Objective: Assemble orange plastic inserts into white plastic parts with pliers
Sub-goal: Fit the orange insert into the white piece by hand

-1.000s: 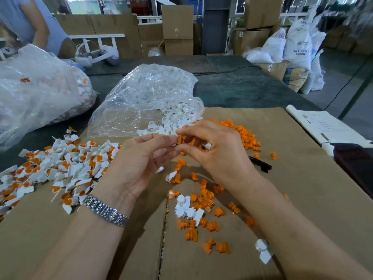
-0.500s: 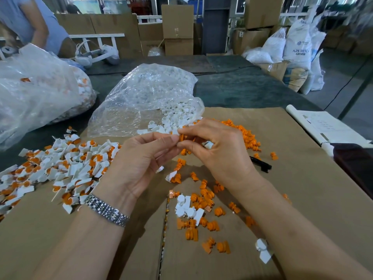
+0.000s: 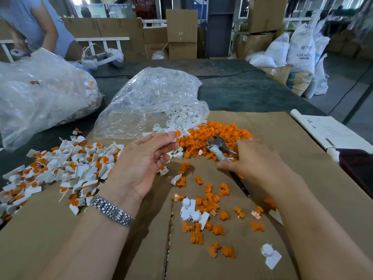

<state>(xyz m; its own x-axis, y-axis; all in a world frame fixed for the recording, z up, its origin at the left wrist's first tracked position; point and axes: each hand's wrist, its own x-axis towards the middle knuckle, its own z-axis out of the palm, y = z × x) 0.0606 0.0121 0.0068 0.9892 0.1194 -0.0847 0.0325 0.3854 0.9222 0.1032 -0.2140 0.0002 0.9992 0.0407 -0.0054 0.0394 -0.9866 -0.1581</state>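
My left hand (image 3: 141, 166) pinches a white plastic part with an orange insert (image 3: 177, 133) at its fingertips, raised above the cardboard. My right hand (image 3: 260, 164), blurred by motion, lies over the handles of the pliers (image 3: 217, 147). Its thumb sits under the white-wrapped handle, and the black handle sticks out below the palm. The metal jaws rest on a heap of orange inserts (image 3: 218, 132). More loose orange inserts (image 3: 210, 201) and a few white parts (image 3: 189, 211) lie between my forearms.
A pile of assembled white-and-orange pieces (image 3: 66, 168) spreads at the left. A clear bag of white parts (image 3: 153, 102) lies open behind the heap, and a larger bag (image 3: 40, 93) sits far left. Papers (image 3: 331, 132) lie at the right edge. A person stands at the back left.
My hands have come apart. The right hand left the part and dropped to the right onto the pliers, while the left hand stays raised with the white part and its insert.
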